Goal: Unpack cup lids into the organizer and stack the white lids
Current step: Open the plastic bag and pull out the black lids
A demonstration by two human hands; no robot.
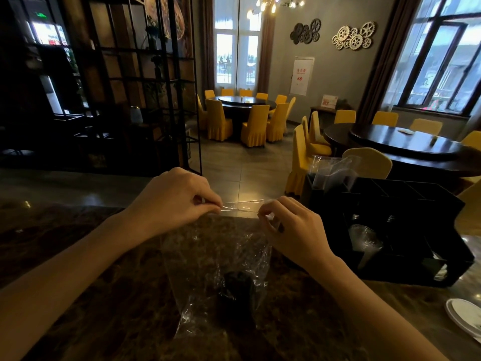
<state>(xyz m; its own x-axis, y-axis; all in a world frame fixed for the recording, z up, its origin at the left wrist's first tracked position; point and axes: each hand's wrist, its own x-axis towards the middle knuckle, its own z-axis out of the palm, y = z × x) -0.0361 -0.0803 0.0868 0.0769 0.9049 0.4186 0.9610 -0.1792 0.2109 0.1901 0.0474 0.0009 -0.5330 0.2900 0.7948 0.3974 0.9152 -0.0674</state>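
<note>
A clear plastic bag (216, 259) lies on the dark marble counter (104, 295) in front of me, with a stack of black lids (238, 295) inside near its bottom. My left hand (177, 199) pinches the bag's top edge on the left. My right hand (289, 230) pinches the same edge on the right, and the edge is stretched between them. A black organizer (406, 217) stands to the right, with clear cups (364, 241) in a front compartment. White lids (466, 319) lie at the lower right edge.
Clear plastic sleeves (330, 170) stick up from the organizer's back left compartment. Beyond the counter stand a black metal shelf (145, 87) on the left and round dark tables with yellow chairs (250, 121).
</note>
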